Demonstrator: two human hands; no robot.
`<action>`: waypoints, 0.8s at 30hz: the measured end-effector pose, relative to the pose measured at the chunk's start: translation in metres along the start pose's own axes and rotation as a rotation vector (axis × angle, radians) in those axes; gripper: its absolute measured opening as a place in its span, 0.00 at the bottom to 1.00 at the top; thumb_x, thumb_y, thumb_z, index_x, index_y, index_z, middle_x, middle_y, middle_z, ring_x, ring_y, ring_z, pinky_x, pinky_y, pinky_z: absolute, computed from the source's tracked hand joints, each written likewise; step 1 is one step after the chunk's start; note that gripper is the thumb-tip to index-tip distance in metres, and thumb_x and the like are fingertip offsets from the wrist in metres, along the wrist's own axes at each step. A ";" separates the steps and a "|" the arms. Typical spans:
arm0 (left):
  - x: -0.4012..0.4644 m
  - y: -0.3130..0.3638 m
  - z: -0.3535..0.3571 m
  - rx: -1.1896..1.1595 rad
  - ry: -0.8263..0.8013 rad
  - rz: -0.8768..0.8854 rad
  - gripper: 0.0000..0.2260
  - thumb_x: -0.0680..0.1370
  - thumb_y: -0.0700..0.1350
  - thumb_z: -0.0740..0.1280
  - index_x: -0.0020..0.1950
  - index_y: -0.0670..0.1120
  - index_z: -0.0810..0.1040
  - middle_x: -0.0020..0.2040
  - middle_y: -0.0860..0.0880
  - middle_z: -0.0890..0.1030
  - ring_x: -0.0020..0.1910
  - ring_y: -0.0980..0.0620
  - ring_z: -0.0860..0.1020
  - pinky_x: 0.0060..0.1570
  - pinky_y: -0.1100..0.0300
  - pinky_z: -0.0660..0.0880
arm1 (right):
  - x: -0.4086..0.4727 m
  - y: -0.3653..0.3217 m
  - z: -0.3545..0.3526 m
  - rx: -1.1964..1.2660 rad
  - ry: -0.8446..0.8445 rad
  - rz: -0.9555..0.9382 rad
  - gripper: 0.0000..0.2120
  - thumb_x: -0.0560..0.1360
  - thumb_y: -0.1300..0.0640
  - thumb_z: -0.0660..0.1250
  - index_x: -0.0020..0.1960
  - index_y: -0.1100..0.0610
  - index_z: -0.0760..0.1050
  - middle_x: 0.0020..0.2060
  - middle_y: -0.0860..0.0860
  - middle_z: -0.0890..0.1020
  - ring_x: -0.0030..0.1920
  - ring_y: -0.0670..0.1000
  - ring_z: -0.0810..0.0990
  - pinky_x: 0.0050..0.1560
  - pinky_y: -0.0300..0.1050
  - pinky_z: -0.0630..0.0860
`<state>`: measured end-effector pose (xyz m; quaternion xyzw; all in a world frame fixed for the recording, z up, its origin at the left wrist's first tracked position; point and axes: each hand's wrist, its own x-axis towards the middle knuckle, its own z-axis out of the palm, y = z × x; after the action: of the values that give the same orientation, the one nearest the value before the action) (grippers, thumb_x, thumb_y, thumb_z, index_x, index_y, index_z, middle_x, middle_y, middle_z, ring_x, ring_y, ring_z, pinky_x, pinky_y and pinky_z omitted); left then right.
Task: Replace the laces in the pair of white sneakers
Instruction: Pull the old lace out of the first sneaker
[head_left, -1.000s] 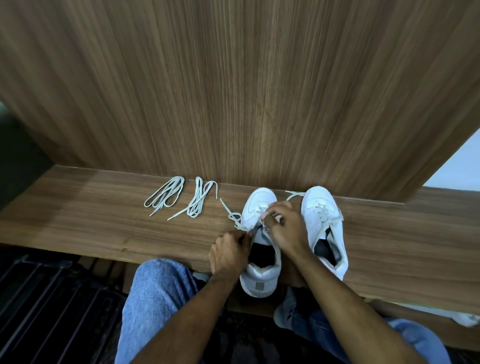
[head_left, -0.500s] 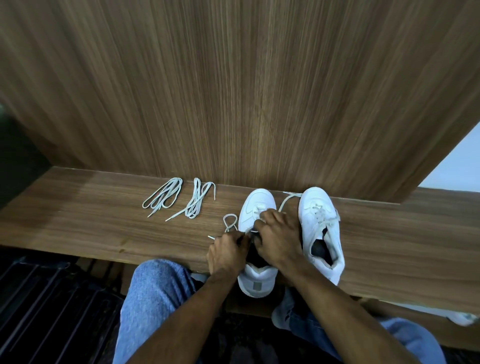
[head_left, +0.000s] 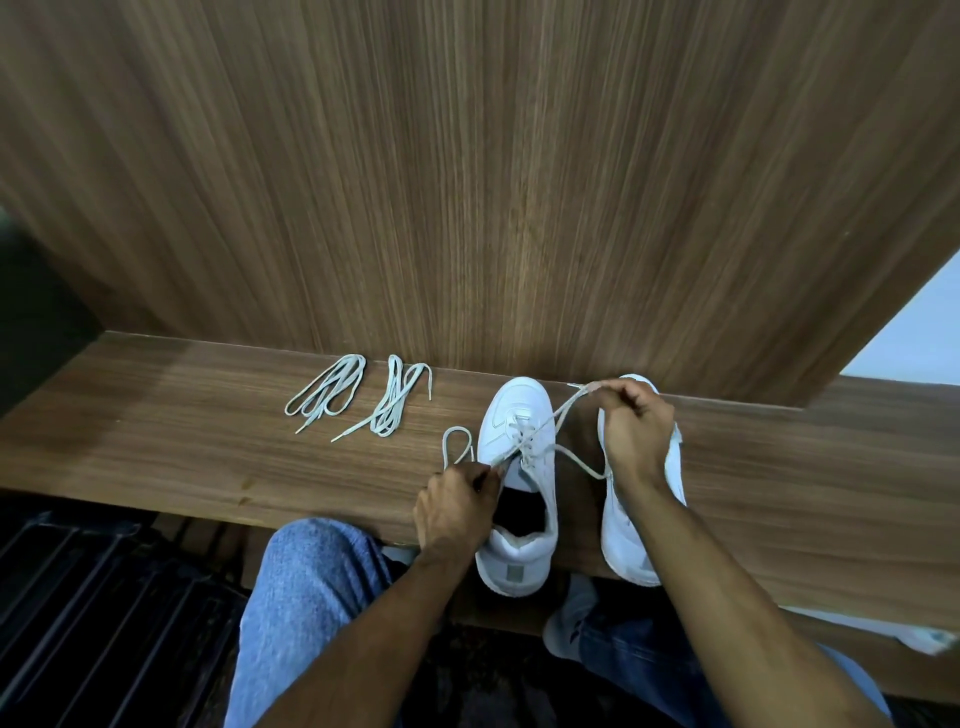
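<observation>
Right hand (head_left: 636, 434) lifted off left sneaker (head_left: 519, 467), pinching lace (head_left: 566, 410) | left hand (head_left: 454, 506) pinches other end

Two white sneakers (head_left: 519, 467) (head_left: 631, 540) stand on the tabletop (head_left: 156, 447). Two loose lace bundles (head_left: 326, 391) (head_left: 390, 402) lie near its back edge. Two hands (head_left: 457, 501) (head_left: 636, 426) work there.
</observation>
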<state>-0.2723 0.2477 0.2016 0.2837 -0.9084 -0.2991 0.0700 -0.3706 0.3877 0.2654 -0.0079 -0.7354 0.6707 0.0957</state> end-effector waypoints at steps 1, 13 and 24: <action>0.000 0.000 0.000 0.000 0.000 0.001 0.14 0.77 0.59 0.62 0.50 0.53 0.82 0.47 0.44 0.83 0.49 0.40 0.79 0.44 0.55 0.71 | 0.002 -0.001 -0.001 0.072 0.063 0.014 0.12 0.72 0.68 0.67 0.36 0.53 0.80 0.36 0.48 0.82 0.39 0.41 0.79 0.45 0.34 0.73; 0.002 0.003 0.000 -0.019 -0.003 -0.050 0.15 0.76 0.60 0.63 0.52 0.54 0.82 0.51 0.42 0.82 0.52 0.39 0.78 0.47 0.55 0.71 | -0.031 0.018 -0.002 -0.838 -0.397 -0.242 0.19 0.73 0.47 0.67 0.63 0.52 0.75 0.57 0.52 0.78 0.57 0.57 0.78 0.50 0.49 0.75; 0.004 -0.009 0.004 -0.448 0.005 -0.255 0.09 0.72 0.54 0.71 0.40 0.49 0.85 0.33 0.43 0.81 0.36 0.43 0.80 0.41 0.53 0.76 | -0.048 0.036 0.012 -0.822 -0.350 0.012 0.21 0.73 0.60 0.61 0.65 0.50 0.68 0.51 0.55 0.82 0.54 0.60 0.79 0.51 0.50 0.74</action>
<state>-0.2722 0.2415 0.1933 0.3742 -0.7760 -0.4987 0.0953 -0.3297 0.3733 0.2223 0.0640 -0.9461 0.3143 -0.0452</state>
